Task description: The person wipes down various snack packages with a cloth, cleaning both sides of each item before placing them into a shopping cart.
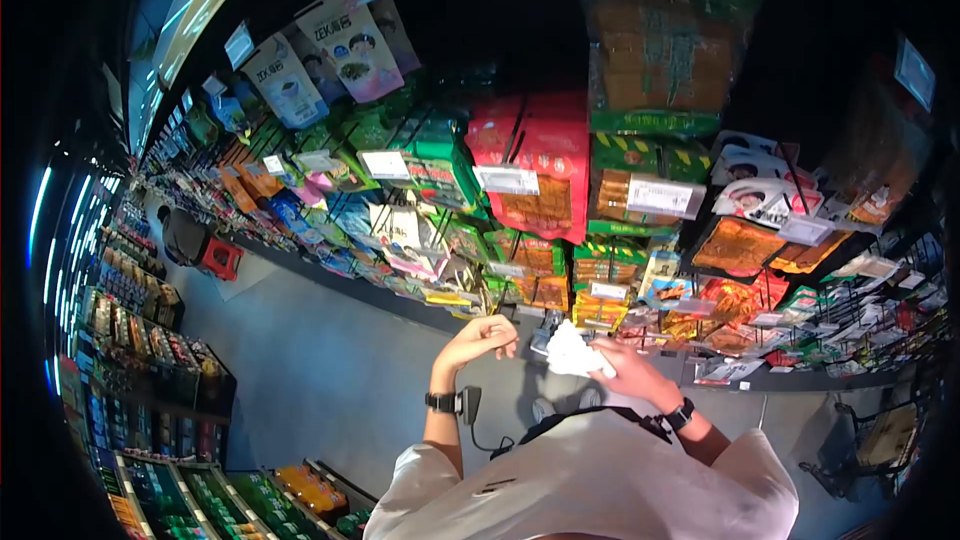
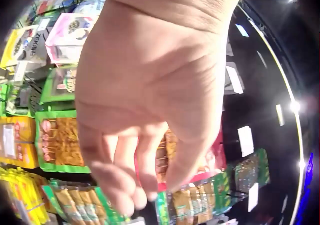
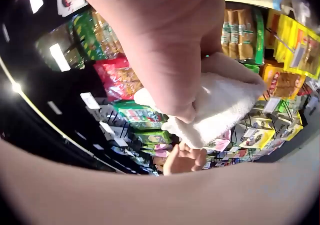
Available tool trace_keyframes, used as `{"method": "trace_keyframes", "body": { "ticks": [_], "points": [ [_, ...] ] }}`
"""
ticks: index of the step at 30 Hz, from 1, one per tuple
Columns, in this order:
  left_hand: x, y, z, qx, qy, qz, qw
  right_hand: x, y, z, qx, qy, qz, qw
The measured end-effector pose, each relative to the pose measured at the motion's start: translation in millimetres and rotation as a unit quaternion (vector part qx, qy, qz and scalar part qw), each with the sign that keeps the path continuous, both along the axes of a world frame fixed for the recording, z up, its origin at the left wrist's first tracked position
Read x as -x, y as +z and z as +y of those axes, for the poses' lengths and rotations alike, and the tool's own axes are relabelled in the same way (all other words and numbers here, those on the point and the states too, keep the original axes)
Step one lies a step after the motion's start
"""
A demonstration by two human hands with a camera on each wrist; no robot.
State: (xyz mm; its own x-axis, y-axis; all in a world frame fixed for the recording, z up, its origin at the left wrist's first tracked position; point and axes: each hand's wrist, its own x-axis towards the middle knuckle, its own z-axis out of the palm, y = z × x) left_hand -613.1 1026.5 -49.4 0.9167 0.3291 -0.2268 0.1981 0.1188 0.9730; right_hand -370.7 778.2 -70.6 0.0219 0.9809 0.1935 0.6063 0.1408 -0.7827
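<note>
Shop shelves [image 1: 640, 270] packed with hanging snack packets filled the wall ahead, with a grey aisle floor [image 1: 330, 360] below and more stocked racks down the left side. In the head view the right hand [image 1: 622, 365] was raised in front of the chest and gripped a white cloth [image 1: 572, 352], bunched up; the right wrist view showed the thumb [image 3: 175, 85] pressed over the cloth [image 3: 220, 105] with the fingers curled beneath it. The cloth sat between the two hands, just below the lowest row of packets. The left hand [image 1: 482, 337] hung close beside it, fingers loosely curled and holding nothing, which the left wrist view confirmed: the fingers [image 2: 125, 175] bent inward over empty air, packets behind them. Both forearms were lifted, elbows bent, watches on both wrists. To wipe well from here, I judged the cloth wanted spreading flatter against the palm, and the free hand could steady a packet or its hook so nothing swung or fell
</note>
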Motion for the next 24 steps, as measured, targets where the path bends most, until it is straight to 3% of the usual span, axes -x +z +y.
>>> {"method": "trace_keyframes", "body": {
  "ticks": [2,4,6,8,10,12,16,20,24],
  "points": [
    [-9,15,4,-0.028,0.120,-0.061,0.991,0,23,2,-0.018,0.014,0.057,0.998],
    [-31,25,11,-0.197,0.244,-0.113,0.943,-4,36,7,-0.090,-0.035,0.059,0.994],
    [-52,40,19,-0.269,0.290,-0.130,0.909,-11,36,14,-0.134,-0.062,0.049,0.988],
    [-73,45,26,-0.278,0.322,-0.185,0.886,-12,66,31,-0.059,-0.145,0.206,0.966],
    [-90,47,33,-0.270,0.324,-0.185,0.888,-24,77,50,-0.162,-0.122,0.110,0.973],
    [-106,42,40,-0.276,0.346,-0.182,0.878,-31,84,68,-0.147,-0.121,0.061,0.980],
    [-122,42,46,-0.265,0.359,-0.183,0.876,-42,81,99,-0.178,-0.073,0.098,0.977],
    [-128,49,50,-0.166,0.350,-0.204,0.899,-52,92,117,-0.172,-0.048,0.074,0.981],
    [-133,40,66,-0.290,0.346,-0.194,0.871,-58,92,124,-0.156,-0.039,0.076,0.984]
  ]
}}
